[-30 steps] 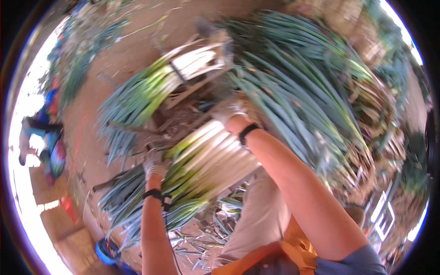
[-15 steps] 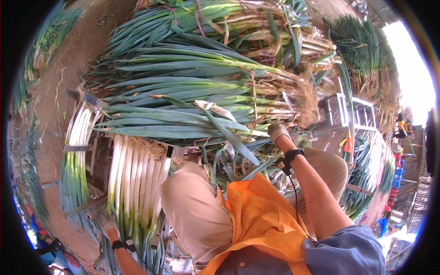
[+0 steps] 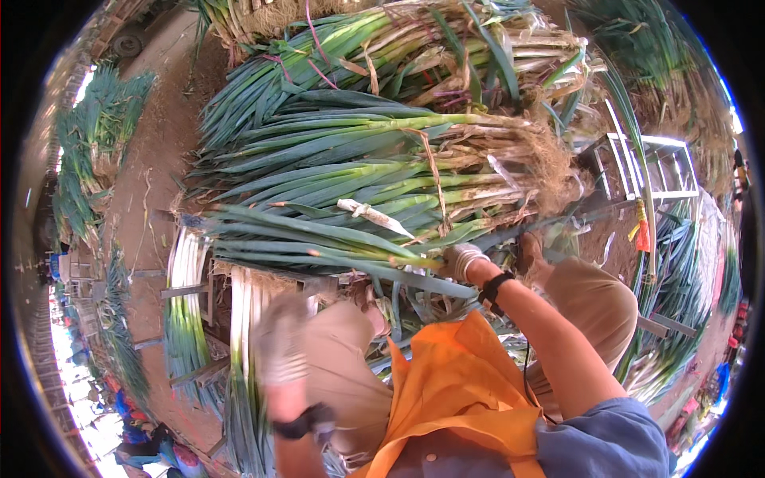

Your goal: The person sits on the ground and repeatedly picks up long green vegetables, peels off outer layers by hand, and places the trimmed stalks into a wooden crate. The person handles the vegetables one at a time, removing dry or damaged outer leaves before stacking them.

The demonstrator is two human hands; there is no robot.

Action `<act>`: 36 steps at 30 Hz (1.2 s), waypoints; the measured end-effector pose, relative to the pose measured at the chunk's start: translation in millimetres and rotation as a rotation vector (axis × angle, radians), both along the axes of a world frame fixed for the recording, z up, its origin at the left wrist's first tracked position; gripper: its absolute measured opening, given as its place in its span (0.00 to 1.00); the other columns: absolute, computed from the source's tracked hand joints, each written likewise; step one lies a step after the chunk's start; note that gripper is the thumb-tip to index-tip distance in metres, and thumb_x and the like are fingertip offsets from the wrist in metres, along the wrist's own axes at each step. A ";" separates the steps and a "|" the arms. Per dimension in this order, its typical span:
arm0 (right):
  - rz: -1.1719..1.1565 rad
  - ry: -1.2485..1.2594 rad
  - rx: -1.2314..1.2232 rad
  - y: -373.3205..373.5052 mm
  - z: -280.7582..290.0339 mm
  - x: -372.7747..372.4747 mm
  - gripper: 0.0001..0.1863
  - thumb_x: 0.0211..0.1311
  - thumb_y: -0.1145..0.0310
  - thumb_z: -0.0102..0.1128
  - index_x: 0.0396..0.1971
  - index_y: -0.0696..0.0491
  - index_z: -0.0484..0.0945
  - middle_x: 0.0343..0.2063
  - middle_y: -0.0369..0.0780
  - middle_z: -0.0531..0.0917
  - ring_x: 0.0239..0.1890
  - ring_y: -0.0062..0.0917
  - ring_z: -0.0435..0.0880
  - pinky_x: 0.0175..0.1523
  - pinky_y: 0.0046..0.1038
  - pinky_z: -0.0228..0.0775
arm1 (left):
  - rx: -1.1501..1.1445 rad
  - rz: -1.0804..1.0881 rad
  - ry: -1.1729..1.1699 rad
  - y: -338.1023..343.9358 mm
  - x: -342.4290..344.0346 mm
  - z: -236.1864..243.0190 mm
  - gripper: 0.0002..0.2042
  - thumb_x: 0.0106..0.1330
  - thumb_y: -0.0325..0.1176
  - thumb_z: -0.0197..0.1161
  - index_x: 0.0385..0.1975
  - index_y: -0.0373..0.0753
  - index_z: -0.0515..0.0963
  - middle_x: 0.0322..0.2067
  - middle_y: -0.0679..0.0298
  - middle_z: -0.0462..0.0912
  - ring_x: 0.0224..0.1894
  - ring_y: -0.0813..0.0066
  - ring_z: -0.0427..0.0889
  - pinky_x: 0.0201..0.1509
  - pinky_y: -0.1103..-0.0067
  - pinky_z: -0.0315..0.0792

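The right hand (image 3: 460, 261), in a pale glove, sits in the middle of the frame, reaching into a big bundle of leeks (image 3: 374, 211) that fills the upper middle. I cannot tell if its fingers are closed on a stalk. The left hand (image 3: 280, 350), lower left, is blurry, so its grip is unclear. The leeks look long, bendy and heavy together. The firm pale ends near the roots seem best to grab.

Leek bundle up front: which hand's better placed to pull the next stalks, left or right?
Right, probably. The right hand is already at the tied leek bundle, gloved fingers in among its leaves. The left hand is motion-blurred, nearer the trimmed white leeks on the rack, apart from the bundle.
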State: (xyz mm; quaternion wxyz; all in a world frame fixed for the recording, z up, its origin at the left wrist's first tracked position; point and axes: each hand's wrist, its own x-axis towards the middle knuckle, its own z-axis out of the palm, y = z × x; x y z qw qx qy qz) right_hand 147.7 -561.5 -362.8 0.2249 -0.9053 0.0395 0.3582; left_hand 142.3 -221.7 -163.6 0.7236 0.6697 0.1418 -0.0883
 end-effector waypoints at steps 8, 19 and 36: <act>-0.546 -0.280 0.562 30.2 110.4 -63.7 0.17 0.50 0.60 0.63 0.37 0.55 0.81 0.29 0.45 0.83 0.29 0.28 0.80 0.41 0.26 0.71 | -0.762 0.059 0.633 -152.3 -22.9 -86.9 0.14 0.65 0.38 0.55 0.48 0.40 0.71 0.44 0.60 0.75 0.45 0.67 0.75 0.47 0.70 0.72; -0.334 -0.954 0.576 28.5 209.9 -132.8 0.16 0.52 0.71 0.65 0.42 0.59 0.78 0.30 0.39 0.81 0.31 0.21 0.79 0.38 0.22 0.72 | -0.776 -0.111 0.006 -147.0 15.8 31.7 0.25 0.57 0.49 0.62 0.47 0.38 0.69 0.39 0.59 0.76 0.41 0.61 0.77 0.45 0.66 0.75; -0.615 -0.377 0.009 -59.3 90.8 -120.5 0.21 0.49 0.53 0.62 0.37 0.54 0.81 0.33 0.49 0.82 0.35 0.37 0.83 0.39 0.34 0.72 | -0.584 -0.418 -0.528 -176.5 -31.1 189.6 0.18 0.57 0.34 0.65 0.44 0.33 0.70 0.27 0.57 0.78 0.24 0.66 0.78 0.22 0.74 0.72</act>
